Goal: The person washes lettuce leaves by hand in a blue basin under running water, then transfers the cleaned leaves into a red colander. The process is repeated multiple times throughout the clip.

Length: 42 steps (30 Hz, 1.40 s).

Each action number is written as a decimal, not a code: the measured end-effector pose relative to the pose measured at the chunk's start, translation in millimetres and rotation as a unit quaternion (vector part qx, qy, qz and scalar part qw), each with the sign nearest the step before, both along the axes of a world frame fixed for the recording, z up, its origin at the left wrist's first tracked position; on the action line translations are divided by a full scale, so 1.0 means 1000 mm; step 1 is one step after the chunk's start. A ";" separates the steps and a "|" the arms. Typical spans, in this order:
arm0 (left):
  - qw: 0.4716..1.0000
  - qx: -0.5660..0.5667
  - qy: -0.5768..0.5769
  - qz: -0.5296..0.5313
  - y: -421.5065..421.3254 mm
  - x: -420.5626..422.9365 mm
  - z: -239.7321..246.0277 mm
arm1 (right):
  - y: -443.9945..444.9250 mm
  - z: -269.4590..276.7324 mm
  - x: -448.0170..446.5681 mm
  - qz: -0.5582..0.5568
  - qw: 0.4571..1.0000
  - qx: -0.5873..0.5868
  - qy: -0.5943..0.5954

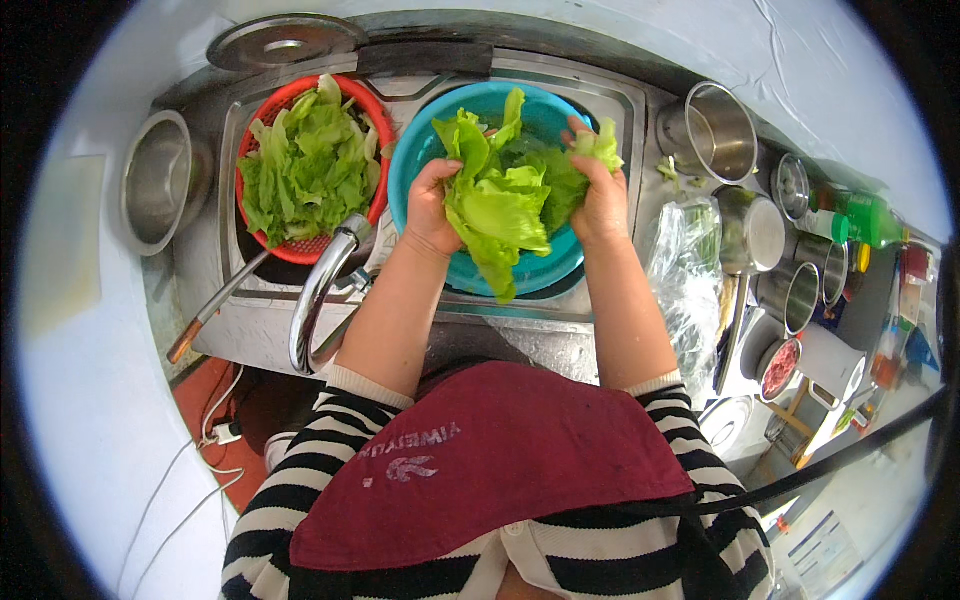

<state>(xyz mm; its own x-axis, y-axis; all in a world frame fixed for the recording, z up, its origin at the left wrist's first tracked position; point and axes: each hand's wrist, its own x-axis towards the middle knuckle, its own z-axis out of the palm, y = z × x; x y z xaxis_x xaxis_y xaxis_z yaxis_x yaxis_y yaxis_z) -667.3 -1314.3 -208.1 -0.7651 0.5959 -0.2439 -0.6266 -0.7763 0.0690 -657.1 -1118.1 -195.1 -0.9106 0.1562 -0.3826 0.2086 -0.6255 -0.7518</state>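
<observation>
Green lettuce leaves [499, 202] are spread between my two hands, over a blue-green plastic basin [420, 120] set in the sink. My left hand [435, 206] grips the leaves at their left side, its thumb on top. On the other side, my right hand [600, 199] holds more leaves, with a pale piece between thumb and fingers. Water and some leaves show in the basin beneath, partly hidden by the bunch. To the left, a red plastic colander [381, 120] holds a heap of torn lettuce [311, 165].
A chrome faucet [304, 315] arches by the colander, beside a long-handled tool [217, 307]. A metal bowl [157, 182] stands far left, a round lid [285, 43] behind. Rightward are a steel pot [720, 133], a plastic bag of greens [686, 277] and a bowl of raw meat [780, 369].
</observation>
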 end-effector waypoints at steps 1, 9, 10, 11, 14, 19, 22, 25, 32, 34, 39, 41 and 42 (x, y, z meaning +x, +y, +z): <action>1.000 0.027 -0.008 -0.015 -0.002 0.000 -0.005 | -0.004 -0.003 -0.003 0.002 0.999 -0.030 0.014; 0.928 -0.301 -0.205 0.082 0.010 -0.017 -0.066 | -0.017 -0.057 -0.048 0.199 0.924 0.312 -0.093; 0.878 -0.419 -0.214 0.084 0.015 -0.019 -0.076 | -0.022 -0.071 -0.050 0.234 0.839 0.483 -0.091; 0.813 -0.527 -0.229 0.097 0.021 -0.021 -0.087 | -0.029 -0.086 -0.051 0.242 0.729 0.638 -0.050; 0.570 -0.806 -0.054 -0.148 0.035 -0.038 -0.121 | -0.057 -0.128 -0.054 0.332 0.617 0.707 -0.094; 0.671 -0.719 -0.144 -0.115 0.034 -0.044 -0.129 | -0.050 -0.139 -0.058 0.431 0.610 0.647 -0.151; 0.816 -0.532 -0.222 -0.037 0.035 -0.040 -0.105 | -0.038 -0.116 -0.054 0.337 0.720 0.585 -0.157; 0.941 -0.224 -0.240 0.083 0.032 -0.015 -0.082 | -0.038 -0.092 -0.044 0.353 0.820 0.434 -0.118; 0.885 -0.387 -0.257 0.015 0.026 0.008 -0.066 | -0.064 -0.110 -0.027 0.483 0.525 0.693 -0.103; 0.819 -0.511 -0.259 -0.037 0.029 0.013 -0.053 | -0.074 -0.127 -0.023 0.454 0.486 0.746 -0.036; 0.815 -0.485 -0.315 0.023 0.018 0.029 -0.027 | -0.075 -0.119 -0.032 0.478 0.473 0.740 -0.007; 0.814 -0.517 -0.254 0.071 0.015 0.033 -0.032 | -0.077 -0.090 -0.035 0.457 0.500 0.734 0.048; 0.806 -0.549 -0.199 0.099 0.017 0.034 -0.039 | -0.075 -0.070 -0.031 0.396 0.563 0.717 0.105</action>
<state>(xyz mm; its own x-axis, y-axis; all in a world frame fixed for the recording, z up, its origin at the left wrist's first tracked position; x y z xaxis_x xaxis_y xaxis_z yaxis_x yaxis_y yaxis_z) -633.3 -1297.8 -247.0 -0.5489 -0.2707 -0.7909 -0.6404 -0.4719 0.6060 -688.5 -1192.8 -265.3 -0.9134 -0.3206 -0.2509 -0.1937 0.8843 -0.4248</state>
